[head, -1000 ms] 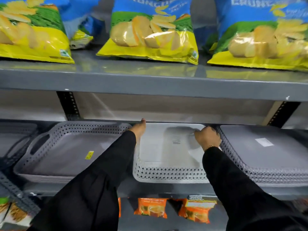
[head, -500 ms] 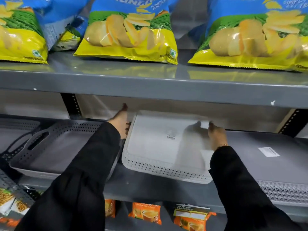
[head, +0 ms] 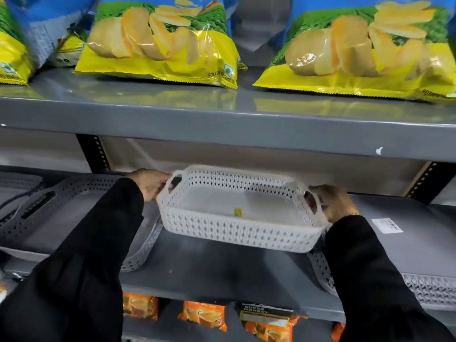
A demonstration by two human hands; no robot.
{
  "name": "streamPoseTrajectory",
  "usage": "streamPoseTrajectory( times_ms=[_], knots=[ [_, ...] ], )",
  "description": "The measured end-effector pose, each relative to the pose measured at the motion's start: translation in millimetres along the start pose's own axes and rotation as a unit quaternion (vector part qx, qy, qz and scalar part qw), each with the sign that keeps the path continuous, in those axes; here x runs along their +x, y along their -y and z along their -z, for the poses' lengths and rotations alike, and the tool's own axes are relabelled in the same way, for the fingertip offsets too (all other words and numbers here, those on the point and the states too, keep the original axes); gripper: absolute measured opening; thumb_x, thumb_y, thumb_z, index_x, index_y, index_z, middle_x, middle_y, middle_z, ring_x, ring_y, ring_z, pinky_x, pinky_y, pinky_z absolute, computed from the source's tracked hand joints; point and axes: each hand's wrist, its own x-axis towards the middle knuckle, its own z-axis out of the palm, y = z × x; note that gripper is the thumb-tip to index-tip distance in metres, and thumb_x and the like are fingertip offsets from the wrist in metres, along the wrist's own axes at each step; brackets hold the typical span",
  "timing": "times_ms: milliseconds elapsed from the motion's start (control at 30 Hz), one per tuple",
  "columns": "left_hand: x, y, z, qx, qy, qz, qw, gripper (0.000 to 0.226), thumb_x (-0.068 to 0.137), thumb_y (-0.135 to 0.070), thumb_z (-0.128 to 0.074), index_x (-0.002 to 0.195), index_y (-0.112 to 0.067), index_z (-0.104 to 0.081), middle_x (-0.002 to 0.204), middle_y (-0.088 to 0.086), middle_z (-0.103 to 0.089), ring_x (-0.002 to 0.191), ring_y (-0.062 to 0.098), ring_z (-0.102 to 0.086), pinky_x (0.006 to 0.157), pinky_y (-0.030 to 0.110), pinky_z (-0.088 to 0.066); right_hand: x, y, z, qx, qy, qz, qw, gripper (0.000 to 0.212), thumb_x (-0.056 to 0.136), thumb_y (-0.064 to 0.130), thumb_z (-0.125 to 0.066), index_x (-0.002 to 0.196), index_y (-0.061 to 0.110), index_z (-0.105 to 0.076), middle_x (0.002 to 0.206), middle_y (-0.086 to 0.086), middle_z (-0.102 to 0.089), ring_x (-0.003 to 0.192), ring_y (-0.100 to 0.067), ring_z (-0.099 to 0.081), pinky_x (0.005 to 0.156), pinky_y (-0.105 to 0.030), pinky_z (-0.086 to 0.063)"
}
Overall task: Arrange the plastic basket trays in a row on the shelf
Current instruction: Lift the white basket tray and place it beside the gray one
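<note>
I grip the white basket tray (head: 243,213) by its two end handles, my left hand (head: 150,183) closed on one and my right hand (head: 333,203) on the other, holding it open side up above the grey shelf (head: 222,270). To its left a grey tray (head: 74,213) rests on that shelf; to its right lies an upturned grey tray (head: 419,243). Crisp bags (head: 160,43) line the upper shelf (head: 222,119) above the white tray, orange packets (head: 204,314) below.
</note>
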Motion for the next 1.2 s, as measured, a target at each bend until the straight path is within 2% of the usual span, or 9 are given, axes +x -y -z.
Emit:
streamPoseTrajectory(
  times_ms=[167, 233, 333, 400, 533, 667, 800, 933, 1200],
  knots=[
    [-3.2, 12.1, 4.7, 0.105, -0.013, 0.006, 0.994, 0.037, 0.09, 0.006, -0.054, 0.127, 0.003, -0.053, 0.062, 0.006, -0.076, 0.056, 0.016, -0.073, 0.065, 0.027, -0.057, 3.7, -15.0, -3.9, -0.092, 0.008, -0.027, 0.995, 0.023, 0.091, -0.011, -0.044, 0.072, 0.001, -0.05, 0.068, -0.017, -0.052, 0.055, -0.026, -0.051, 0.052, -0.036, -0.049],
    [-7.5, 14.1, 5.2, 0.128, -0.012, 0.017, 0.992, 0.038, 0.091, 0.003, -0.055, 0.128, 0.003, -0.052, 0.084, 0.016, -0.074, 0.071, 0.02, -0.067, 0.078, 0.031, -0.053, 5.4, -19.8, -4.4, -0.153, 0.001, -0.022, 0.988, 0.022, 0.089, -0.01, -0.047, 0.071, 0.003, -0.051, 0.069, -0.016, -0.056, 0.058, -0.026, -0.055, 0.062, -0.044, -0.055],
    [-19.4, 14.6, 1.1, 0.146, -0.016, 0.029, 0.989, 0.049, 0.096, -0.02, -0.051, 0.133, 0.011, -0.045, 0.097, 0.023, -0.064, 0.075, 0.024, -0.062, 0.057, 0.031, -0.06, 3.5, -24.8, -5.6, -0.259, -0.016, -0.003, 0.966, 0.021, 0.089, 0.002, -0.049, 0.069, 0.01, -0.051, 0.076, -0.011, -0.059, 0.066, -0.026, -0.058, 0.081, -0.045, -0.055],
    [-25.3, 16.1, -1.6, 0.163, -0.014, 0.037, 0.986, 0.062, 0.097, -0.034, -0.046, 0.133, 0.016, -0.042, 0.107, 0.03, -0.062, 0.074, 0.027, -0.06, 0.066, 0.038, -0.057, 2.8, -27.9, -7.3, -0.303, -0.018, -0.006, 0.953, 0.012, 0.083, 0.001, -0.049, 0.073, 0.001, -0.056, 0.081, -0.019, -0.065, 0.076, -0.033, -0.064, 0.085, -0.049, -0.056],
    [-28.4, 22.0, -6.2, 0.202, -0.018, 0.03, 0.979, 0.07, 0.095, -0.043, -0.043, 0.129, 0.019, -0.045, 0.1, 0.031, -0.063, 0.089, 0.037, -0.065, 0.073, 0.038, -0.053, -9.2, -28.5, -15.8, -0.337, -0.018, -0.022, 0.941, 0.032, 0.073, 0.001, -0.05, 0.099, -0.009, -0.064, 0.094, -0.025, -0.069, 0.098, -0.038, -0.068, 0.088, -0.051, -0.055],
    [-20.1, 29.7, -11.0, 0.244, -0.074, -0.019, 0.967, 0.043, 0.088, -0.023, -0.064, 0.109, 0.015, -0.059, 0.113, 0.028, -0.064, 0.106, 0.037, -0.065, 0.086, 0.039, -0.054, -35.7, -24.3, -22.7, -0.426, -0.077, 0.022, 0.901, 0.036, 0.09, 0.002, -0.045, 0.122, -0.004, -0.058, 0.127, -0.022, -0.06, 0.12, -0.037, -0.055, 0.096, -0.038, -0.046],
    [-25.1, 29.5, -23.5, 0.497, -0.181, -0.084, 0.845, 0.022, 0.082, -0.024, -0.068, 0.09, -0.004, -0.067, 0.11, 0.016, -0.071, 0.105, 0.029, -0.068, 0.088, 0.031, -0.055, -41.2, -23.3, -25.1, -0.495, -0.117, 0.04, 0.86, 0.035, 0.088, -0.002, -0.044, 0.121, -0.004, -0.058, 0.127, -0.02, -0.06, 0.121, -0.037, -0.054, 0.095, -0.036, -0.047],
    [-17.8, 37.8, -36.6, 0.616, -0.211, -0.086, 0.754, 0.033, 0.087, -0.008, -0.061, 0.119, 0.0, -0.06, 0.121, 0.016, -0.065, 0.115, 0.03, -0.062, 0.092, 0.033, -0.05, -47.0, -23.7, -27.1, -0.499, -0.139, 0.041, 0.855, 0.033, 0.09, -0.001, -0.043, 0.121, -0.004, -0.057, 0.126, -0.022, -0.06, 0.118, -0.037, -0.055, 0.095, -0.038, -0.048],
    [-5.6, 51.8, -38.1, 0.677, -0.228, -0.141, 0.685, 0.036, 0.091, 0.001, -0.046, 0.126, -0.001, -0.054, 0.124, 0.018, -0.061, 0.116, 0.031, -0.06, 0.093, 0.034, -0.05, -52.4, -25.0, -26.9, -0.497, -0.154, 0.061, 0.852, 0.032, 0.092, 0.0, -0.041, 0.12, -0.006, -0.057, 0.124, -0.024, -0.061, 0.116, -0.037, -0.058, 0.093, -0.039, -0.049]
  ],
)
